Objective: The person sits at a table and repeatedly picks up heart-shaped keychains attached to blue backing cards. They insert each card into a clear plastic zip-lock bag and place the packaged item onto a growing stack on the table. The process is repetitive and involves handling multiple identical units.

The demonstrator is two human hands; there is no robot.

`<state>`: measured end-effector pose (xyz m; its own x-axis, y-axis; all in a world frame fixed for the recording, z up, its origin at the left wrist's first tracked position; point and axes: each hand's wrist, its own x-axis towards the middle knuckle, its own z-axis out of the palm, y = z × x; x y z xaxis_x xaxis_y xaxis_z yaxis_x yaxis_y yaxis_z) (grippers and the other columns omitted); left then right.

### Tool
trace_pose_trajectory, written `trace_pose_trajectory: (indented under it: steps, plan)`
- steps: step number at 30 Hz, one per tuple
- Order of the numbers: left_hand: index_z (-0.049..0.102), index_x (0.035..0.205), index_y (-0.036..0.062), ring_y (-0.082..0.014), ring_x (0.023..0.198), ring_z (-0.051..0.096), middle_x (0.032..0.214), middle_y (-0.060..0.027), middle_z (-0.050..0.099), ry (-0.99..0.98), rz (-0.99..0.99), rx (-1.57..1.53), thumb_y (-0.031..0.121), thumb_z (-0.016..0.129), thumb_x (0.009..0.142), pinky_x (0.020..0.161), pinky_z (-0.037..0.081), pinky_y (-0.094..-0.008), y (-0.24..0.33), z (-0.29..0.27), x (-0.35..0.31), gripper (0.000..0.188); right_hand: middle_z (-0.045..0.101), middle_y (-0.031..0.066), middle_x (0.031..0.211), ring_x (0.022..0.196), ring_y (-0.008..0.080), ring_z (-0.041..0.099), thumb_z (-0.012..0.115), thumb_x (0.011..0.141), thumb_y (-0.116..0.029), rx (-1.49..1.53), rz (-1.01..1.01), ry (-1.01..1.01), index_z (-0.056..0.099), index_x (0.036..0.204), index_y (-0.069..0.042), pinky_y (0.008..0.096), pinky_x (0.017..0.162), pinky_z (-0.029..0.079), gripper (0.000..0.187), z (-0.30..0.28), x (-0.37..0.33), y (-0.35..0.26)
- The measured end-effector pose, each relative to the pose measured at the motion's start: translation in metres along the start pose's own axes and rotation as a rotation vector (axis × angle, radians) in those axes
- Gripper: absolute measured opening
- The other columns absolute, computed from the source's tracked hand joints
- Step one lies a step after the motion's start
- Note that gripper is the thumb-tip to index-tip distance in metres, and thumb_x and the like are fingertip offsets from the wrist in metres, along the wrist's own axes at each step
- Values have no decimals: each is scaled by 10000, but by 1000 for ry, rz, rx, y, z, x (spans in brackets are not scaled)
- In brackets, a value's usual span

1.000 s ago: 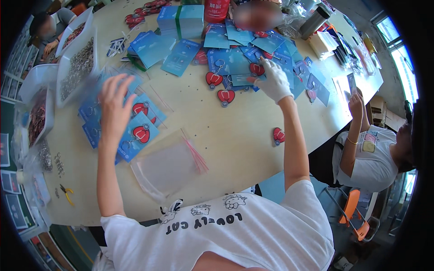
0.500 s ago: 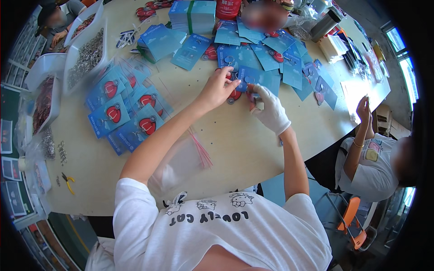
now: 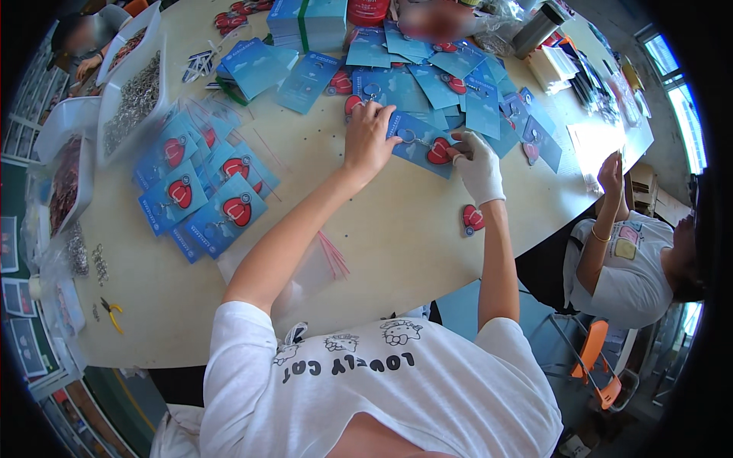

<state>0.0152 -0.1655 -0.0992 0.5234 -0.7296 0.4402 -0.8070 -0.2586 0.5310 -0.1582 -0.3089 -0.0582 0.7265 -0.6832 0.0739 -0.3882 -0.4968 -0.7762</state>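
A blue backing card (image 3: 412, 155) is stretched between my two hands, tilted over the middle of the table. Lying on its face is a keychain with a metal ring and a red pendant (image 3: 439, 151). My bare left hand (image 3: 368, 141) pinches the card's left edge between thumb and fingers. My right hand (image 3: 481, 168), in a white glove, has its fingertips closed at the red pendant by the card's right end. Another red pendant (image 3: 473, 220) lies on the table below my right wrist. Finished-looking cards with red keychains (image 3: 237, 209) are piled to my left.
Loose blue cards (image 3: 435, 88) spread beyond my hands, near a banded card stack (image 3: 298, 29). White bins (image 3: 107, 145) of metal parts line the left, with yellow-handled pliers (image 3: 114, 314) closer. Clear bags (image 3: 301, 278) lie before me. A co-worker (image 3: 626, 259) sits at right.
My right hand has moved right, and the card now shows more fully between my hands with the red pendant on it. My left hand keeps its pinch on the card's edge.
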Motion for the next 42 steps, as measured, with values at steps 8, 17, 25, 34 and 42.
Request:
trace_pose_trajectory:
  steps: [8, 17, 25, 34, 42]
  plan:
    - [556, 1048, 14, -317, 1049, 448, 1091, -142, 502, 64, -62, -89, 146, 813, 686, 921, 393, -436, 0, 10, 0, 464, 492, 187, 1234, 1137, 352, 502, 740, 779, -237, -392, 112, 147, 539, 1190, -42, 433, 918, 443, 498, 16, -13, 9]
    - [471, 1061, 28, -102, 853, 546, 911, -54, 598, -79, -284, -967, 108, 665, 884, 728, 454, -263, 26, -39, 6, 274, 589, 131, 1041, 907, 202, 608, 625, 924, -269, 202, 89, 215, 510, 1186, 29, 308, 788, 485, 413, 40, -25, -1]
    - [493, 1082, 36, -116, 867, 585, 994, -64, 602, -11, -309, -801, 210, 679, 892, 762, 463, -253, 27, -151, -64, 318, 595, 26, 716, 576, 58, 508, 475, 996, -367, 696, 94, -16, 583, 1005, -1, 197, 529, 365, 381, 57, -66, -79]
    - [519, 1068, 55, -293, 1026, 526, 969, -100, 547, -397, -355, 95, 280, 818, 662, 876, 444, -393, 19, -177, -189, 553, 564, 1, 696, 579, 52, 482, 500, 992, -333, 783, 155, -86, 595, 969, -19, 197, 532, 355, 329, 72, -65, -69]
    - [479, 1193, 62, -264, 1027, 512, 1140, -112, 451, -326, -356, 76, 168, 838, 632, 886, 434, -395, 14, -175, -190, 674, 583, -17, 788, 650, 37, 508, 542, 963, -391, 608, 182, -79, 607, 1064, -13, 194, 545, 440, 397, 77, -70, -68]
